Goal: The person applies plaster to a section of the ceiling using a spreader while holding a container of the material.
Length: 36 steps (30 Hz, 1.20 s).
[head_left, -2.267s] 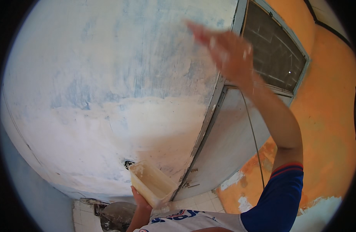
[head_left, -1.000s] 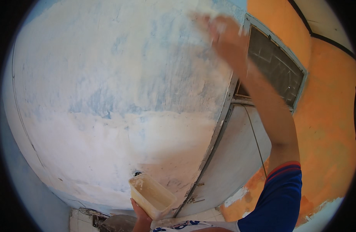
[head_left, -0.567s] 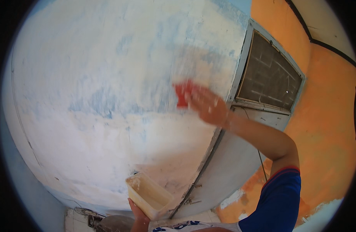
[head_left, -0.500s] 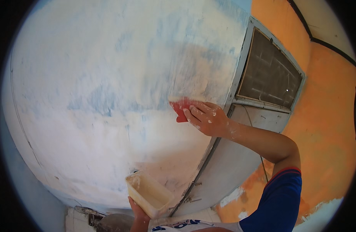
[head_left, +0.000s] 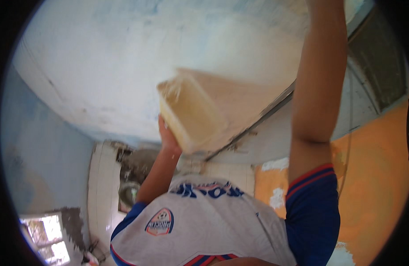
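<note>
Nearest, at the bottom of the view, is the person's own white jersey (head_left: pixel 204 226) with blue sleeves and a round crest. From it the left forearm rises to the left hand (head_left: pixel 167 138), whose grip is clenched on the lower end of a cream rectangular plastic tub (head_left: pixel 191 113). The fingers wrap its underside and the tub tilts, its open side facing left and up. The tub sits in the middle of the view, held up close to the wall.

The right arm climbs along the right side and leaves the view at the top edge. The right hand itself is out of sight, so I cannot tell whether its grip is closed or released.

Beyond the tub is the plastered wall (head_left: pixel 102 66), white with pale blue patches; a fresher, creamier band shows just behind and to the right of the tub. Right of it runs a grey metal window frame (head_left: pixel 275 104) with a dark mesh panel (head_left: pixel 377 66). Farther right the wall is orange (head_left: pixel 373 177) with white filler spots. Far down at lower left lie a white tiled floor (head_left: pixel 102 177) and a bright window (head_left: pixel 44 239).
</note>
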### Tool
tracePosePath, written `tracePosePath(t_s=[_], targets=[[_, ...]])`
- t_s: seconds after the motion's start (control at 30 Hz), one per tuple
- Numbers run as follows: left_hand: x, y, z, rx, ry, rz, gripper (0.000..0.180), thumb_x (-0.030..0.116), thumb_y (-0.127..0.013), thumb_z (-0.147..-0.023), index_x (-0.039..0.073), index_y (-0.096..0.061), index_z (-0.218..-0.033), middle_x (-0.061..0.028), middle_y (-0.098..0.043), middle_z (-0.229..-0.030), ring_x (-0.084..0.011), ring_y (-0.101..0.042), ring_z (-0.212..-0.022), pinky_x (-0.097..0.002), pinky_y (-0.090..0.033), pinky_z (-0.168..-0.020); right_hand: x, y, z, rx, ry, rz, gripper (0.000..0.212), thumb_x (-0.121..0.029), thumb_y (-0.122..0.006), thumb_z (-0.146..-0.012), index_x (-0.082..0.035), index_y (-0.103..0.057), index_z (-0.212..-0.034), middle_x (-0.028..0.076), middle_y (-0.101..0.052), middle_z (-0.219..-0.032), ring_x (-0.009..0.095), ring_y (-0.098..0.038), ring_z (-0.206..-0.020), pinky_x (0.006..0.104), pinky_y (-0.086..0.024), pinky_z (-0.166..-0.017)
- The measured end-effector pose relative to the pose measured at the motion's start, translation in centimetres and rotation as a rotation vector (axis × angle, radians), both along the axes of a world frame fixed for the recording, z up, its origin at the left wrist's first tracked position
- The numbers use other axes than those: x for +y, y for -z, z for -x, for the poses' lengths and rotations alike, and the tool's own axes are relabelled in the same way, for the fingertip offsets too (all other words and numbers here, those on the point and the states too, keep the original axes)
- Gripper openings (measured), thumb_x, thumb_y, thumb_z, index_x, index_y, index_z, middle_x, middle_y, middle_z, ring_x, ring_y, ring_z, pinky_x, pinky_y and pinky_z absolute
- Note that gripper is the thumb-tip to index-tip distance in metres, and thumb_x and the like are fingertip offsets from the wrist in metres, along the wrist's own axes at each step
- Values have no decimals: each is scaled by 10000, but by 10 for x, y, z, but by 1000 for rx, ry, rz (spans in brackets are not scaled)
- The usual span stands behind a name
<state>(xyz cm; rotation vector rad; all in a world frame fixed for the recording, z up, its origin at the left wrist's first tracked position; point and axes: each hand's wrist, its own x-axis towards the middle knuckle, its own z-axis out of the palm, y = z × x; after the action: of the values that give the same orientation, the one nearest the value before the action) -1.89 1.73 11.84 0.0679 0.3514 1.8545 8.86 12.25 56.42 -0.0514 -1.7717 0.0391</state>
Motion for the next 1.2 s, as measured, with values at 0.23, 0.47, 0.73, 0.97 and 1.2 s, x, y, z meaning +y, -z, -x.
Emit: tracePosePath(t_s=[0.23,0.47,0.73,0.97,1.2], targets=[[1,-23,-22,-6,-127,77,767,667,-280,-1048,121,-409,-1570,-138,-505,-1532,-330,-522,-1380,-477,-428,-1157,23,215,-55,-161,-266,930,243,-110,-808,-886,34,-740,-1070,33,-708,-886,104,-633,-750,274,-512,-678],[8,5,-13,16,-203,-55,810,702,-179,-1038,125,-386,-1568,-126,-506,-1524,-322,-511,-1386,-489,-438,-1145,-25,268,-56,-239,-263,1097,180,-14,-780,-878,63,-723,-1030,-10,-630,-897,48,-559,-771,219,-451,-653],[1,37,-18,0,-186,-326,784,690,-232,-1038,122,-414,-1547,-114,-534,-1487,-296,-548,-1344,-479,-478,-1106,-56,294,-72,-554,4,976,144,25,-734,-907,87,-717,-1036,2,-622,-808,41,-536,-732,208,-454,-661],[-2,61,-17,123,-223,-322,816,716,-221,-1025,124,-411,-1554,-105,-522,-1502,-287,-534,-1356,-477,-450,-1134,-75,307,-59,-561,4,859,215,-34,-692,-893,23,-535,-758,149,-510,-658,248,-470,-544,348,-410,-537],[-4,75,-23,127,-311,-208,859,750,-190,-1009,131,-406,-1564,-92,-505,-1521,-278,-511,-1378,-474,-409,-1171,-79,329,-53,-580,27,905,123,-26,-677,-891,11,-573,-837,182,-606,-741,350,-626,-641,399,-459,-576]])
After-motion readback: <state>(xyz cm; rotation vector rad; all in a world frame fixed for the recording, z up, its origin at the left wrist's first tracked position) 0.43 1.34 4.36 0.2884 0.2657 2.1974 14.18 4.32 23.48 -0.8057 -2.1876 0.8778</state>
